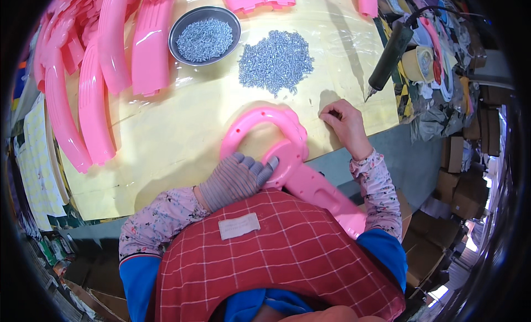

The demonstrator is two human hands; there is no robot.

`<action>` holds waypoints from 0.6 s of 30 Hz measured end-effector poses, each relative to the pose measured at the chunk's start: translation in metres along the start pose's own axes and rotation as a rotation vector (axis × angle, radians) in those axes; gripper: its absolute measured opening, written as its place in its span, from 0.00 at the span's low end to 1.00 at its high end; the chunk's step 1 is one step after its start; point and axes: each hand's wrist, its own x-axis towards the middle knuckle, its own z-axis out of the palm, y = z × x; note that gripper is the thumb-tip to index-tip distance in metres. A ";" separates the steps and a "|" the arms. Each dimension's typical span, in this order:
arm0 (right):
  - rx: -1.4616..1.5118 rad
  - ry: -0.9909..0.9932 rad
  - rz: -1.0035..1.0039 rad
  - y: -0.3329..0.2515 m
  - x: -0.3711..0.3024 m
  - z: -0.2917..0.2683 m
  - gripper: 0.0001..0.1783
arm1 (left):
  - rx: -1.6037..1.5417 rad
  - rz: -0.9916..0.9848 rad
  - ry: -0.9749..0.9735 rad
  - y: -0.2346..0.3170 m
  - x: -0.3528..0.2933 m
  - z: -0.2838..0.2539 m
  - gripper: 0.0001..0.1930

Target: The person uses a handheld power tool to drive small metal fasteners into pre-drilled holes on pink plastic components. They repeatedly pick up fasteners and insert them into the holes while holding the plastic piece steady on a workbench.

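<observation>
My left hand (237, 180), in a grey striped glove, grips a pink plastic part (287, 162) at the table's near edge. The part has an open ring with small dark holes and a rounded disc, and a long arm slants from it down to the right, over my lap. My right hand (344, 123), bare, hovers apart from the part, to its right, with thumb and fingers pinched together. Whatever the pinch holds is too small to make out. Beyond the ring lies a loose pile of silver screws (276, 62). A dark electric screwdriver (390, 56) hangs tip down right of my right hand.
A metal bowl (203, 35) of screws stands left of the pile. Curved pink plastic pieces (113, 45) are heaped at the far left, and more lie along the far side. Yellowish sheeting covers the table (160, 128). Cluttered bins and cardboard boxes (467, 192) stand at the right.
</observation>
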 end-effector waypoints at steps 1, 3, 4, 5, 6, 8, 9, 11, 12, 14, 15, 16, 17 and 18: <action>0.007 -0.004 0.034 -0.002 0.001 0.000 0.06 | -0.005 0.031 0.004 -0.002 0.003 0.002 0.27; 0.022 -0.012 0.097 -0.010 0.005 -0.001 0.05 | -0.011 0.091 0.012 -0.003 0.012 0.007 0.27; 0.078 0.001 0.085 -0.013 0.011 0.001 0.05 | -0.015 0.105 -0.005 -0.004 0.017 0.009 0.26; 0.132 0.015 0.077 -0.016 0.015 0.004 0.05 | -0.012 0.117 -0.003 -0.005 0.021 0.009 0.26; 0.187 0.029 0.068 -0.019 0.020 0.007 0.05 | -0.009 0.129 0.000 -0.005 0.024 0.009 0.26; 0.106 0.017 -0.040 -0.016 0.030 0.013 0.06 | -0.011 0.145 -0.008 -0.007 0.027 0.009 0.26; 0.066 0.010 -0.095 -0.016 0.034 0.016 0.06 | -0.017 0.149 -0.019 -0.007 0.027 0.010 0.25; 0.005 -0.031 -0.082 -0.026 0.033 0.011 0.07 | -0.019 0.154 -0.024 -0.006 0.026 0.012 0.25; 0.031 -0.053 -0.065 -0.032 0.031 0.010 0.07 | -0.012 0.154 -0.020 -0.006 0.026 0.013 0.25; 0.087 -0.088 -0.036 -0.051 0.023 0.011 0.07 | 0.003 0.152 -0.013 -0.005 0.026 0.014 0.25; 0.068 -0.075 -0.105 -0.060 0.021 0.015 0.07 | 0.007 0.151 -0.008 -0.005 0.026 0.013 0.25; 0.050 -0.061 -0.174 -0.068 0.019 0.019 0.07 | 0.012 0.150 -0.002 -0.005 0.026 0.013 0.25; 0.033 -0.046 -0.246 -0.073 0.018 0.023 0.07 | 0.014 0.150 0.004 -0.005 0.026 0.013 0.25; -0.069 0.015 -0.350 -0.069 0.017 0.030 0.08 | 0.016 0.151 0.010 -0.005 0.026 0.015 0.24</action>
